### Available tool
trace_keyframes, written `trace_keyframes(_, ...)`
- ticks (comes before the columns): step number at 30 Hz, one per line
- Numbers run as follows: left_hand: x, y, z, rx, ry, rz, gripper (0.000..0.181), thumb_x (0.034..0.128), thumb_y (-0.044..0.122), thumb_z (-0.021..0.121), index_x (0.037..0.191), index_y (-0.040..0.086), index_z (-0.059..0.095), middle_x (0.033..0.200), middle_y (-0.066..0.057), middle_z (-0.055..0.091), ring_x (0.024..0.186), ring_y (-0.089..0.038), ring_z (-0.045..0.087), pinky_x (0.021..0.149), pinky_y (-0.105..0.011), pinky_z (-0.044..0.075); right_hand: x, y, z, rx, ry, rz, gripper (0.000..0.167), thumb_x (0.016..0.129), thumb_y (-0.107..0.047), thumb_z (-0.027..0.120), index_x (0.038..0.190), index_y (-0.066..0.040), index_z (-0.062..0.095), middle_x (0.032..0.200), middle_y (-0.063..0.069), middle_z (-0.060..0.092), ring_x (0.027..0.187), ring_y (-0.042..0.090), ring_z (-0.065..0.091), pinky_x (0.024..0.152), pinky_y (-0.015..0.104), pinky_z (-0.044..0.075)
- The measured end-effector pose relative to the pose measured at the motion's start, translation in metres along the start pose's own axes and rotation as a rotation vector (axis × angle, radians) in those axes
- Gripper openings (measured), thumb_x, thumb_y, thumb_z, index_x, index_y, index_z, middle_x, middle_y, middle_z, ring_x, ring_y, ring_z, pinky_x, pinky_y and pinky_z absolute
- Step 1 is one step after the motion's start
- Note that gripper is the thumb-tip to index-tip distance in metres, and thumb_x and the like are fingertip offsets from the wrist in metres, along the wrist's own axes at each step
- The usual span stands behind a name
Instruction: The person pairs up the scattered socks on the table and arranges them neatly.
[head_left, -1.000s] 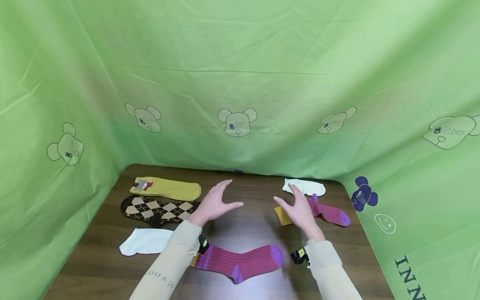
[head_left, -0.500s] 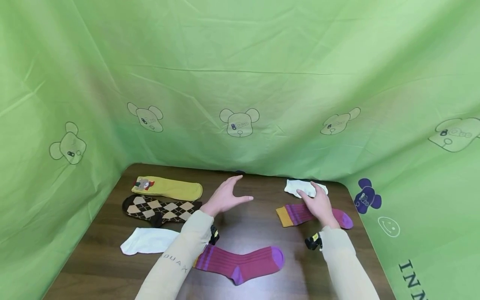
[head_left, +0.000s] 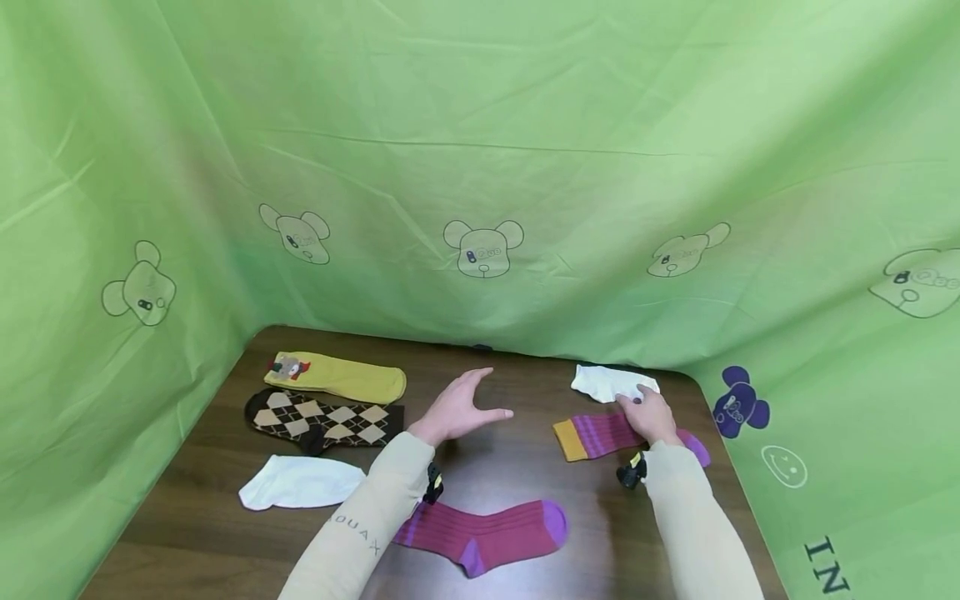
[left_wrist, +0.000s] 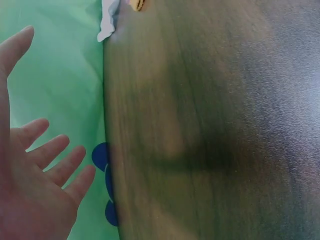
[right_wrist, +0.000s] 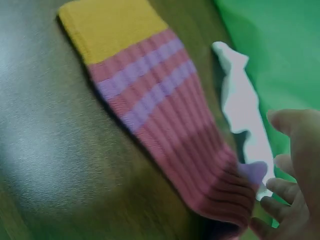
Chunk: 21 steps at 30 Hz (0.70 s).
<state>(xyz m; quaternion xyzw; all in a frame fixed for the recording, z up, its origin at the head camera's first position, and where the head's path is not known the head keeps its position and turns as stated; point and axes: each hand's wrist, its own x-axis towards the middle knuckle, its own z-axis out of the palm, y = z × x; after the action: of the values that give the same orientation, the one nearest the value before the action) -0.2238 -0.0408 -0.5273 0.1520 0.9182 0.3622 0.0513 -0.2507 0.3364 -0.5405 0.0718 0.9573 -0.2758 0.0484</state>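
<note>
A magenta sock (head_left: pixel 603 435) with a mustard cuff and purple stripes, heel and toe lies at the table's right. My right hand (head_left: pixel 651 414) is over its heel end, partly covering it. In the right wrist view, the fingertips are beside the purple heel (right_wrist: pixel 254 171), with the thumb apart from the other fingers; contact cannot be made out. Just behind lies a small white sock (head_left: pixel 611 383). My left hand (head_left: pixel 457 407) hovers around mid-table, thumb and fingers spread, holding nothing. Below its wrist lies a matching magenta sock (head_left: pixel 487 533), its cuff end hidden by the sleeve.
At the left lie a yellow sock (head_left: pixel 345 377) with an animal motif, a dark argyle sock (head_left: pixel 330 419) and another white sock (head_left: pixel 303 482). Green printed cloth (head_left: pixel 420 183) hangs along the back and sides of the brown wooden table (head_left: pixel 187 533).
My right hand has moved right, from near the sock's cuff to its heel end, and its thumb and fingers have come closer together. My left hand has drifted slightly right.
</note>
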Motion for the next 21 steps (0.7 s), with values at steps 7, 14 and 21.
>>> trace_keyframes(7, -0.004, 0.002, -0.001, -0.006, -0.015, 0.002, 0.098, 0.0826, 0.069, 0.070, 0.157, 0.013, 0.038, 0.157, -0.009, 0.041, 0.144, -0.030, 0.036, 0.114, -0.047, 0.031, 0.008, -0.002, 0.016, -0.109, -0.053, 0.018, 0.074, 0.098, -0.046, 0.051, 0.148, 0.007, 0.040, 0.146, 0.036, 0.041, 0.128, 0.059, 0.041, 0.099, 0.071, 0.032)
trace_keyframes(14, -0.004, 0.002, 0.003, 0.008, -0.023, -0.008, 0.096, 0.0831, 0.068, 0.070, 0.156, 0.014, 0.039, 0.157, -0.008, 0.041, 0.144, -0.031, 0.036, 0.114, -0.048, 0.031, 0.003, -0.026, 0.020, -0.203, -0.048, -0.065, 0.070, 0.098, -0.044, 0.057, 0.144, 0.007, 0.047, 0.142, 0.034, 0.049, 0.126, 0.058, 0.044, 0.105, 0.071, 0.022)
trace_keyframes(21, -0.003, 0.000, 0.009, 0.015, -0.024, 0.002, 0.096, 0.0833, 0.068, 0.070, 0.156, 0.012, 0.040, 0.155, -0.009, 0.043, 0.142, -0.032, 0.038, 0.114, -0.048, 0.032, -0.006, -0.054, 0.036, -0.300, -0.022, -0.195, 0.066, 0.096, -0.044, 0.064, 0.137, 0.007, 0.056, 0.133, 0.032, 0.057, 0.122, 0.054, 0.050, 0.111, 0.069, 0.013)
